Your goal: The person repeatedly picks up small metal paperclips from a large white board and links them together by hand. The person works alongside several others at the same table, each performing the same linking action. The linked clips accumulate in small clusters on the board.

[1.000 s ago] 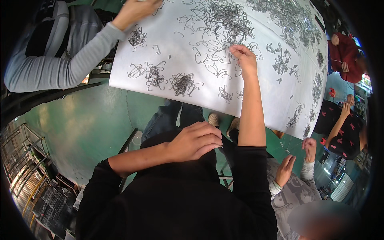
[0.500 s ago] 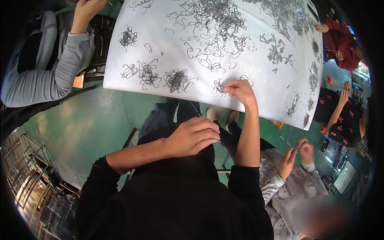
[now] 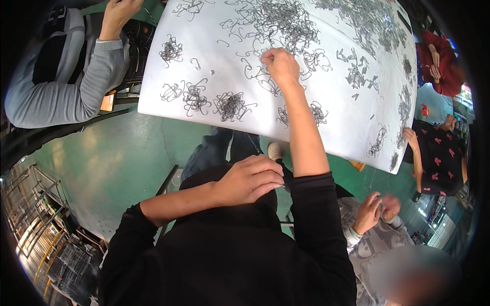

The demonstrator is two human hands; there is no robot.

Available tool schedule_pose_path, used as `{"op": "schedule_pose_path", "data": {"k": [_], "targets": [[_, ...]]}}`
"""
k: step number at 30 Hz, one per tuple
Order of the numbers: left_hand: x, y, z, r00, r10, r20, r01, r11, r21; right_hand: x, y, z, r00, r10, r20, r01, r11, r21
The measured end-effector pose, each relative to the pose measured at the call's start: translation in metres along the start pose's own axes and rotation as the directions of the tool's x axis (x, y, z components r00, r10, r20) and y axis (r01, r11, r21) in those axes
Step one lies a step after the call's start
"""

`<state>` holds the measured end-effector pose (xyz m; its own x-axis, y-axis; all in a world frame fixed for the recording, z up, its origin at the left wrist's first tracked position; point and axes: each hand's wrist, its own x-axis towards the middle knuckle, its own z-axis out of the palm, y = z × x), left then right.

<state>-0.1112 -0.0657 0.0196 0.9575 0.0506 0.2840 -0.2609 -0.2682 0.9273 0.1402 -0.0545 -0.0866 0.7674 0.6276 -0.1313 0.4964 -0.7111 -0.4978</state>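
My left hand (image 3: 251,178) is held in front of my body, below the table edge, its fingers curled together. A tiny dark tip shows at its fingertips, too small to name. Over the white table, my right hand (image 3: 282,66) reaches with fingers pinched at the near side of a large loose pile of dark curved wire hooks (image 3: 286,23). Whatever those fingers pinch is hidden. Beneath my right forearm lie two small clumps of hooks, one partly covered, the other a hook clump (image 3: 318,113) at its right. A denser hook clump (image 3: 230,106) lies further left.
The white table (image 3: 352,143) also bears a spread of small grey strip-like pieces (image 3: 357,69) to the right. A co-worker's grey sleeve (image 3: 97,76) is at the left. Another co-worker's hands (image 3: 368,214) are raised at lower right. More people sit along the right edge.
My right hand has moved from the small clump near the front edge, forward and left to the large hook pile. My left hand stays nearly where it was.
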Motion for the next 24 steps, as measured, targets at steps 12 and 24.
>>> {"op": "schedule_pose_path", "data": {"k": [12,24], "targets": [[0.005,0.001,0.004,0.998,0.037,-0.044,-0.036,0.999,0.028,-0.006,0.018,-0.032,0.884,0.051,0.466,-0.441,0.424,0.791],[0.015,0.009,0.004,0.993,0.086,0.078,-0.086,0.996,0.000,-0.274,-0.060,-0.134,0.858,0.460,-0.228,0.073,0.330,0.941]]}}
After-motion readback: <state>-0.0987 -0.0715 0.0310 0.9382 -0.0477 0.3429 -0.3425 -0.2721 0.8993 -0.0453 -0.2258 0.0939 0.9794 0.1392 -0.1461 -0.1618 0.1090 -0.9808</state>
